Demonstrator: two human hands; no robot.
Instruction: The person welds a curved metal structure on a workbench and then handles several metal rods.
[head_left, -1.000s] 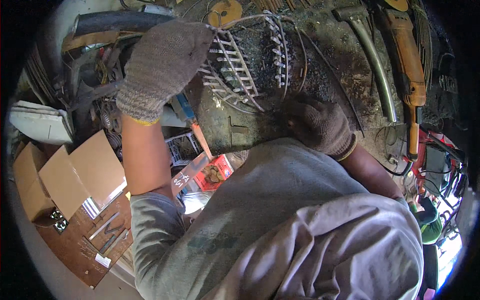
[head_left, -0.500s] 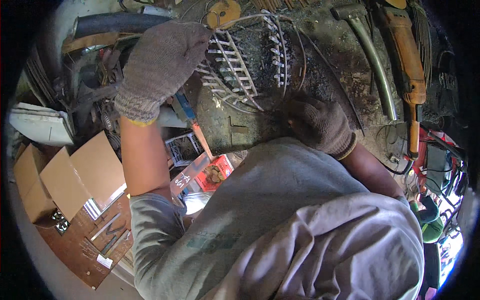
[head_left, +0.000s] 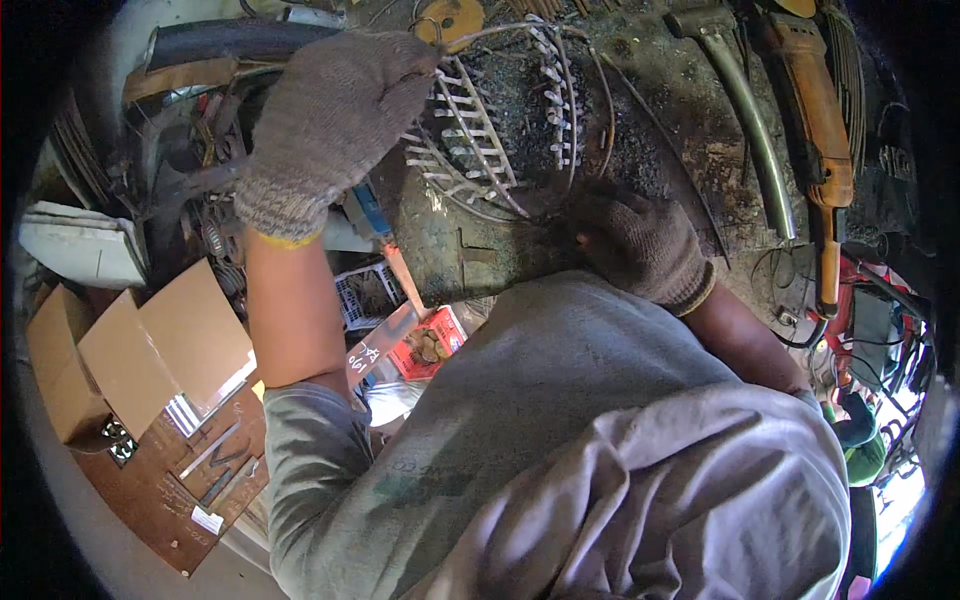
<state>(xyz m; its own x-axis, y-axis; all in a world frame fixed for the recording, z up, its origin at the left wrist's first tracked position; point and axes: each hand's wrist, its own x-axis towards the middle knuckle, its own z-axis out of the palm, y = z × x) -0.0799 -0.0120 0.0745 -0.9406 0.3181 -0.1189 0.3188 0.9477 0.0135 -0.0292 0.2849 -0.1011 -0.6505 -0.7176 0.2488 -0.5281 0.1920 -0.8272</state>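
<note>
My left hand [head_left: 345, 115], in a grey-brown knit glove, is closed on the upper left of a metal wire frame [head_left: 480, 130]. The frame is made of curved rods, with rows of short crosspieces along them like ladders. My right hand [head_left: 640, 245], also gloved, is curled round the frame's lower edge close to my body; its fingertips are lost in shadow. The frame is over a dark, grimy workbench [head_left: 430, 260] strewn with black grit.
An orange angle grinder [head_left: 815, 110] and a hammer with a metal tube handle [head_left: 745, 120] lie at the right. A yellowish disc [head_left: 450, 22] lies at the far side. Cardboard boxes [head_left: 190, 330] stand lower left, near a red box [head_left: 430, 345]. Another person [head_left: 862, 440] is at the far right.
My left hand has shifted slightly to the right, and the wire frame has moved a little the same way. My right hand stays almost in place.
</note>
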